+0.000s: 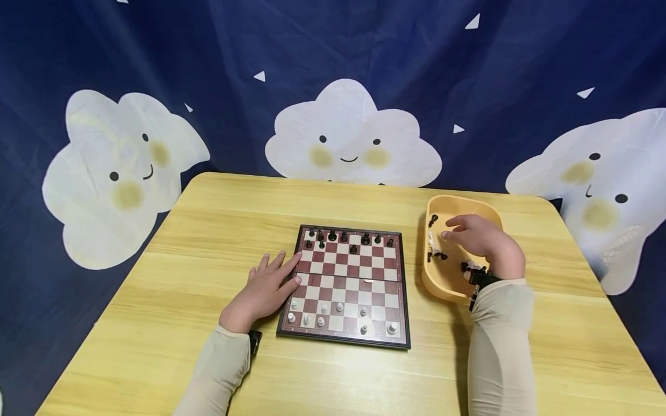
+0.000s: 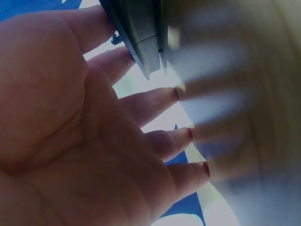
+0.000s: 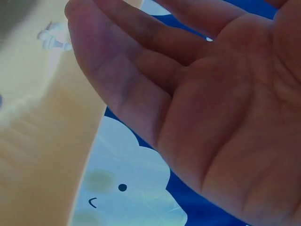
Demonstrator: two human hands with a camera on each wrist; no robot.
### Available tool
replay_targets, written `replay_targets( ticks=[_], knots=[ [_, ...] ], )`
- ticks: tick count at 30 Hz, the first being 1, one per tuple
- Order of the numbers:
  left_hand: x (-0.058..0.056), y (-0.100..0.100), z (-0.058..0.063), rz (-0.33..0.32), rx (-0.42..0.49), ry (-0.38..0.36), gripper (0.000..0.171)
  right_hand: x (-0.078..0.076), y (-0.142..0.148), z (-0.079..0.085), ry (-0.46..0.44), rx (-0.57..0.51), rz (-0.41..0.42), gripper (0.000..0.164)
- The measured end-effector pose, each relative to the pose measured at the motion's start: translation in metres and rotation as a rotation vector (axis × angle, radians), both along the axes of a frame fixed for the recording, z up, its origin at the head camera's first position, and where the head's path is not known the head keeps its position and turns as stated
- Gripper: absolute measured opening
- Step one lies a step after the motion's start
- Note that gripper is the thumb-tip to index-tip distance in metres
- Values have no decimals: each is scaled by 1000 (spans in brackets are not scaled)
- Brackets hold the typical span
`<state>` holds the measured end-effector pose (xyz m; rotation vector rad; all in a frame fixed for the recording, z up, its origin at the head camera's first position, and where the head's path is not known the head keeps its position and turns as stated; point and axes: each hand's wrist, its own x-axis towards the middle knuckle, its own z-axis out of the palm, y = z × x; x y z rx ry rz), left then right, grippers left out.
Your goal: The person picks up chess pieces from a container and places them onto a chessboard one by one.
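A chessboard with red and white squares lies on the table. Black chess pieces stand along its far side, white chess pieces along its near side. My left hand rests at the board's left edge with fingers spread. In the left wrist view, its thumb and forefinger touch the board's dark side while other fingertips meet the table. Over an orange-yellow tray hovers my right hand, fingers loosely bent and nothing visible in them. Loose black pieces and white pieces lie inside the tray.
The wood-grain table ends at a dark blue curtain printed with smiling clouds. The tray stands to the right of the board, with a raised wall all round. A fold line crosses the board's middle.
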<state>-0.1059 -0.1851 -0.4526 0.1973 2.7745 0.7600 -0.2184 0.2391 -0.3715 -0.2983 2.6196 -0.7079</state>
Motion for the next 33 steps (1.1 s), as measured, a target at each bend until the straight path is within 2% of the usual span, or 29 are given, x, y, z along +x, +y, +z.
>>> replay_targets(
  ticks=[6, 13, 20, 28, 33],
  knots=[
    [1, -1, -1, 2, 10, 1, 55, -5, -2, -7, -46, -47, 24, 59],
    [-3, -2, -5, 2, 0, -3, 55, -7, -3, -11, -179, -169, 2, 57],
    [-3, -3, -5, 3, -3, -5, 55, -5, -3, -11, -189, -169, 6, 53],
    [-3, -3, -5, -2, -12, 1, 55, -7, -11, -14, -236, -187, 34, 36],
    [-2, -2, -3, -1, -10, 0, 56, -6, -14, -15, -219, -175, 34, 33]
  ],
)
